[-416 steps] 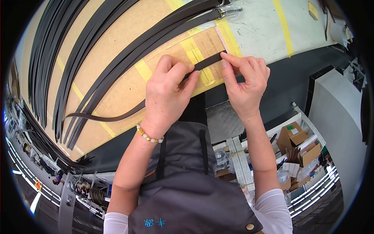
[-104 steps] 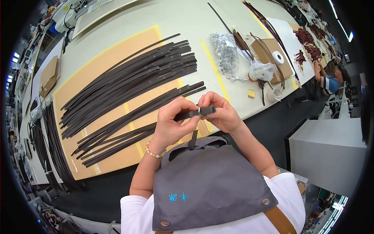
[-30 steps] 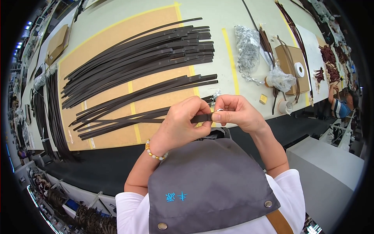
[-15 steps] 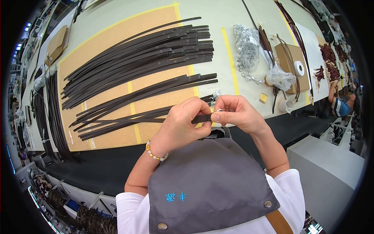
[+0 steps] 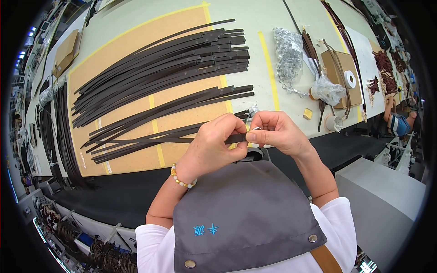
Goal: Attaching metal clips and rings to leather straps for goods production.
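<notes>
Two bare hands meet above the near edge of the long pale-green worktable (image 5: 255,18). The left hand (image 5: 214,145) and the right hand (image 5: 273,132) both pinch the end of one dark brown flat leather strap (image 5: 236,138), with fingers curled closed and thumbs pressing on it. A small bright metal fitting appears between the thumbs, but its kind cannot be determined. The rest of the strap runs leftward over the tan cardboard sheet (image 5: 191,22), where it joins the nearer spread of dark straps (image 5: 168,123).

Progress, as a judgement: one strap end is in work at the fingertips. The large bundle of dark straps (image 5: 159,68) lies higher on the sheet, and the pictures do not show which straps are finished. A clear plastic bag of metal hardware (image 5: 288,48) lies to the right of the yellow tape line (image 5: 268,68), near a brown cardboard box (image 5: 341,75) with a white tape roll (image 5: 349,78) on it.

Compared with half a second earlier, the hands hold nearly the same position and the same closed grip. Compared with 13.9 seconds earlier, the hands have lifted from pressing a strap flat on the sheet.
</notes>
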`<state>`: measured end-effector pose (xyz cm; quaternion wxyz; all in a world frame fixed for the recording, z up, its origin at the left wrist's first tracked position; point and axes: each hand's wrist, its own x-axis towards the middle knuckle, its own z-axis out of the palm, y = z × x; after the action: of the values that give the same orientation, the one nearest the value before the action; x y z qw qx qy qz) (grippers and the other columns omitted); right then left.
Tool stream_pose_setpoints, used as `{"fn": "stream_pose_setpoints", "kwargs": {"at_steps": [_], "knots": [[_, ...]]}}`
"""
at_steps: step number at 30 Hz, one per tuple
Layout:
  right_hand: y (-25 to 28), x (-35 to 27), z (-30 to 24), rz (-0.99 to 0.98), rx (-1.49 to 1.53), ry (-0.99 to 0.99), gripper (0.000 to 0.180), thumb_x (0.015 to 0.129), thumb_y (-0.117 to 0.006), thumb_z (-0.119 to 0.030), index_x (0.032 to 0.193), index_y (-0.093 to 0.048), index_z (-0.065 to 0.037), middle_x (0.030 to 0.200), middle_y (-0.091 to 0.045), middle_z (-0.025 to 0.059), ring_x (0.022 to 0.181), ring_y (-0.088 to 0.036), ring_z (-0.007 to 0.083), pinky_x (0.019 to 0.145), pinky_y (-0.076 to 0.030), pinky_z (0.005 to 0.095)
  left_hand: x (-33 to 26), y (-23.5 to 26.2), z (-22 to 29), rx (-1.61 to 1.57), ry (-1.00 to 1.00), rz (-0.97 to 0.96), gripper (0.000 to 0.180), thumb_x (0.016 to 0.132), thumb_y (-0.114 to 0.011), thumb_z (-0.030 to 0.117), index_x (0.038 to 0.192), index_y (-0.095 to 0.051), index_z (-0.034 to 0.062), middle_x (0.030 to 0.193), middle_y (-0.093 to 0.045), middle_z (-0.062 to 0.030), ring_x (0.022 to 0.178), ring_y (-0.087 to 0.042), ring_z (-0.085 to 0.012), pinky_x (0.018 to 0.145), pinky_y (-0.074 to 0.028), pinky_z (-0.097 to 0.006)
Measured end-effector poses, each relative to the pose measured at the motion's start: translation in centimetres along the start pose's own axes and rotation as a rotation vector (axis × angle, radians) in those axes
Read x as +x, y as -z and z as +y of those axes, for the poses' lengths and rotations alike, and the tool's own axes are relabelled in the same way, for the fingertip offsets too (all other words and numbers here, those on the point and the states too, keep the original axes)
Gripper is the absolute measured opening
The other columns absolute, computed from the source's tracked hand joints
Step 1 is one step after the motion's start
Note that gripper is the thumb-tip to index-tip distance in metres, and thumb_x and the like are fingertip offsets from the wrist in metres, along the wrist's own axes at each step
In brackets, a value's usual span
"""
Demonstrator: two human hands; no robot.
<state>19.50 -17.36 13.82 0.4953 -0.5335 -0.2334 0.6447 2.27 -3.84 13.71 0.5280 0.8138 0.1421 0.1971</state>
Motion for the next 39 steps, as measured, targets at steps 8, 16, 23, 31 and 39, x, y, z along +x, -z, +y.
{"fn": "stream_pose_setpoints", "kwargs": {"at_steps": [8,16,23,31,39], "knots": [[-0.2,-0.3,0.3,0.013,-0.033,0.019,0.017,0.092,-0.079,-0.015,0.089,-0.065,-0.005,0.079,-0.063,-0.0035,0.069,-0.056,0.0025,0.060,-0.044,0.0190,-0.2,0.0,0.1,0.004,-0.017,0.003,0.022,0.070,-0.077,-0.003,0.085,-0.061,0.0021,0.075,-0.062,-0.0062,0.065,-0.063,-0.0149,0.061,-0.055,-0.026],[-0.8,-0.3,0.2,0.040,-0.041,0.028,0.015,0.094,-0.076,-0.013,0.089,-0.066,-0.004,0.078,-0.061,-0.0056,0.068,-0.052,0.0005,0.058,-0.040,0.0190,-0.2,-0.1,-0.1,-0.022,-0.015,0.009,0.022,0.070,-0.078,-0.002,0.084,-0.061,0.0023,0.075,-0.062,-0.0059,0.064,-0.063,-0.0148,0.061,-0.054,-0.026],[-1.5,-0.5,-0.3,0.073,-0.087,0.043,0.011,0.093,-0.073,-0.011,0.088,-0.067,-0.002,0.077,-0.058,-0.0078,0.068,-0.048,-0.0007,0.057,-0.037,0.0195,-0.3,-0.1,-0.2,-0.051,-0.034,0.004,0.023,0.069,-0.078,-0.003,0.085,-0.061,0.0024,0.075,-0.061,-0.0054,0.065,-0.062,-0.0154,0.061,-0.053,-0.026],[-1.8,-0.4,0.3,0.128,-0.193,0.066,0.013,0.092,-0.072,-0.012,0.088,-0.069,-0.001,0.069,-0.056,-0.0089,0.063,-0.045,-0.0007,0.054,-0.034,0.0203,-0.3,-0.2,-0.1,-0.081,-0.025,-0.014,0.024,0.070,-0.077,-0.004,0.087,-0.061,0.0019,0.075,-0.060,-0.0049,0.066,-0.060,-0.0144,0.060,-0.051,-0.026],[-1.8,-0.5,0.1,0.104,-0.222,0.050,0.016,0.093,-0.072,-0.016,0.092,-0.070,-0.001,0.070,-0.056,-0.0083,0.063,-0.044,0.0001,0.053,-0.035,0.0217,-0.5,1.2,0.9,-0.191,0.174,-0.177,0.031,0.075,-0.068,-0.005,0.106,-0.060,-0.0003,0.084,-0.064,-0.0086,0.074,-0.065,-0.0161,0.066,-0.055,-0.026]]}}
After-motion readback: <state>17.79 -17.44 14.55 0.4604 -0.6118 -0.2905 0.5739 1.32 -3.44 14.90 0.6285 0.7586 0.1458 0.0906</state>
